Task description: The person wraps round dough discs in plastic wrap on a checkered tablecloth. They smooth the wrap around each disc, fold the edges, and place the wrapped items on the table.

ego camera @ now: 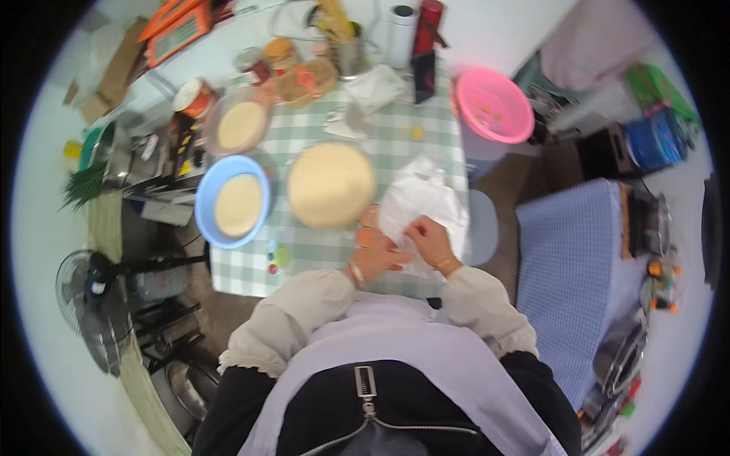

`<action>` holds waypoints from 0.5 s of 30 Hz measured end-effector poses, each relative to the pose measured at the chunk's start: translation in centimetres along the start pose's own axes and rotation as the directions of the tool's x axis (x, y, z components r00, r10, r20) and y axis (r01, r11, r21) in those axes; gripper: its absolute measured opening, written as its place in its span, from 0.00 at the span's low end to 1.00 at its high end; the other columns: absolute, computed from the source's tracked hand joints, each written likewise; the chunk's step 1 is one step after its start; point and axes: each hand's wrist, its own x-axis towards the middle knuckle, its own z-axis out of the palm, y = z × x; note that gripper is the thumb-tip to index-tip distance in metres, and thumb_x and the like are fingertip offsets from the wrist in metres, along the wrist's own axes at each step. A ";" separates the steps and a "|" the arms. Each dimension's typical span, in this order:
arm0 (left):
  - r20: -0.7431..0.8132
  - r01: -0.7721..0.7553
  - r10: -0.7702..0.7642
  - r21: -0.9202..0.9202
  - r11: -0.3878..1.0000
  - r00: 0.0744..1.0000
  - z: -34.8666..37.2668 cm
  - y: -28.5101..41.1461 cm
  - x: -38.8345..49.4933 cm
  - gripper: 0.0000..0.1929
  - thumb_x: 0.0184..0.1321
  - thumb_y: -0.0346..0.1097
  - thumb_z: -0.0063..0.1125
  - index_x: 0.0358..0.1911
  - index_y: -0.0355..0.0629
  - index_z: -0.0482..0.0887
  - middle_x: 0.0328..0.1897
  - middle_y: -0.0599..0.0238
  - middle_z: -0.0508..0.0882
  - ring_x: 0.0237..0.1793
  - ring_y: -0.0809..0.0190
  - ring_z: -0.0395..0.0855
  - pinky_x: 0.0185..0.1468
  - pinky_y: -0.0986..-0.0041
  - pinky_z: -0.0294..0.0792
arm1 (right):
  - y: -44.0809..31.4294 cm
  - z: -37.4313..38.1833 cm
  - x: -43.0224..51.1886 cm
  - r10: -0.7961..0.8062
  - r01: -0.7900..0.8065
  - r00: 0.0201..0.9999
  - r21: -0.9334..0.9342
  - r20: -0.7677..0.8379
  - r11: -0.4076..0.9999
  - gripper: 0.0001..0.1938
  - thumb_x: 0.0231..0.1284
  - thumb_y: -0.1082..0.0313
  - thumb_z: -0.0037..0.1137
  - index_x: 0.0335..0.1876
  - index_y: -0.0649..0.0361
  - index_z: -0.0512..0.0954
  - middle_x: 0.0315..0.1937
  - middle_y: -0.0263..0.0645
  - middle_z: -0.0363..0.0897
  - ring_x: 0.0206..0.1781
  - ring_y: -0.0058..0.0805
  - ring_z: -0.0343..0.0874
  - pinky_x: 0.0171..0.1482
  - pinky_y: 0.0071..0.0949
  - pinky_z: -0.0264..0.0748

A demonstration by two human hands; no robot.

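Observation:
A crumpled white plastic bag or sheet (422,196) lies at the table's right front. My right hand (432,242) has its fingertips pinched together on it. My left hand (373,259) is at the bag's lower left edge, with fingers partly spread; blur hides whether they grip it. Small round orange-brown pieces (366,237) lie just beyond my left hand. Farther forward sits a large round pale-yellow slab (331,185), perhaps dough or a board. To its left, a blue basin (202,199) holds a pale, dough-like mass (238,205).
Behind the blue basin, a clear bowl (211,128) holds another pale mass. An egg carton (308,82), a utensil holder (348,57), a white thermos (401,37) and a red bottle (428,28) line the back. A pink basin (495,105) stands right; a fan (94,308) stands left.

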 end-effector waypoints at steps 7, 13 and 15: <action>-0.303 0.123 -0.156 -0.124 0.985 0.940 0.4 0.4 -0.1 0.19 0.58 0.41 0.65 0.48 0.37 0.79 0.36 0.63 0.85 0.31 0.66 0.85 0.33 0.75 0.80 | 0.7 0.9 0.2 -0.009 0.011 1.000 0.125 -0.023 0.992 0.07 0.60 0.67 0.59 0.31 0.63 0.77 0.23 0.33 0.78 0.27 0.17 0.73 0.33 0.21 0.72; -0.192 0.212 -0.207 0.009 0.977 0.959 -0.6 -0.4 0.6 0.16 0.58 0.40 0.65 0.43 0.37 0.80 0.27 0.64 0.83 0.24 0.68 0.84 0.21 0.79 0.74 | 2.3 0.2 1.2 0.000 0.001 1.000 0.211 -0.005 0.978 0.07 0.60 0.68 0.59 0.31 0.63 0.77 0.23 0.30 0.76 0.27 0.16 0.70 0.33 0.21 0.70; -0.292 0.166 -0.140 0.065 0.984 0.946 -0.8 -1.2 1.1 0.16 0.58 0.41 0.65 0.42 0.37 0.79 0.27 0.64 0.83 0.21 0.69 0.82 0.21 0.78 0.73 | 2.7 -0.1 1.5 -0.017 0.021 1.000 0.198 -0.022 0.980 0.07 0.60 0.68 0.59 0.31 0.63 0.77 0.23 0.30 0.75 0.28 0.17 0.70 0.33 0.21 0.70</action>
